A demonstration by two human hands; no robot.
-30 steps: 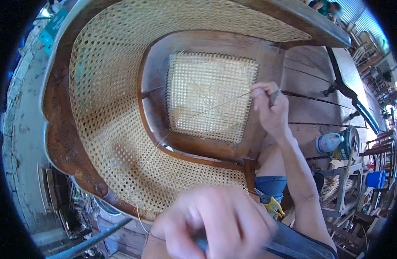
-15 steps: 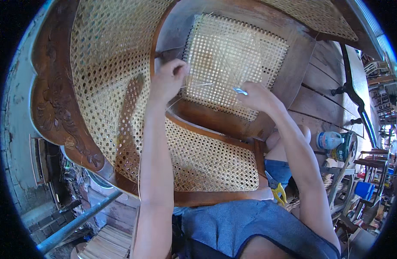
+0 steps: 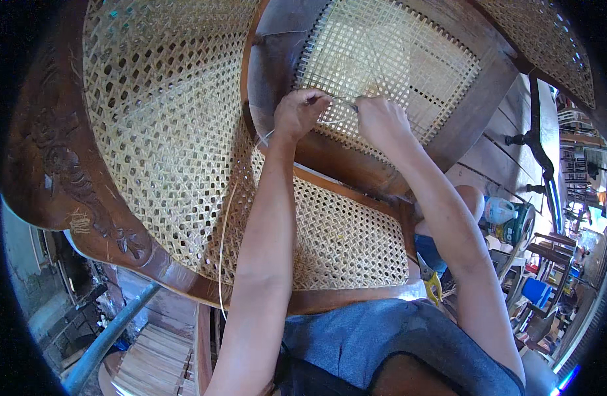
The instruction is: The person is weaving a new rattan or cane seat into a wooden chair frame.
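Observation:
A wooden chair's cane seat panel [image 3: 363,49], woven in an open grid, lies beneath my two hands. My left hand [image 3: 299,115] is closed in a pinch over the panel's near left edge, on a cane strand. The pale loose cane strand [image 3: 225,228] trails from near my left wrist down past my forearm. My right hand [image 3: 383,122], also closed, grips a small slim tool [image 3: 354,107] whose kind I cannot make out. The tool's tip comes close to my left fingertips; whether it touches the strand there is too small to tell.
A curved woven cane back [image 3: 165,132] with a carved wooden frame [image 3: 66,152] rises on the left. Another cane panel [image 3: 350,237] lies nearer me. A yellow handle [image 3: 433,288] sits by my lap. A plastic bottle [image 3: 500,211] and stacked wooden furniture [image 3: 554,244] stand right.
My hands have come together over the panel, the left moving right and the right tilting inward. The view has shifted, and the trailing strand now shows beside my left forearm.

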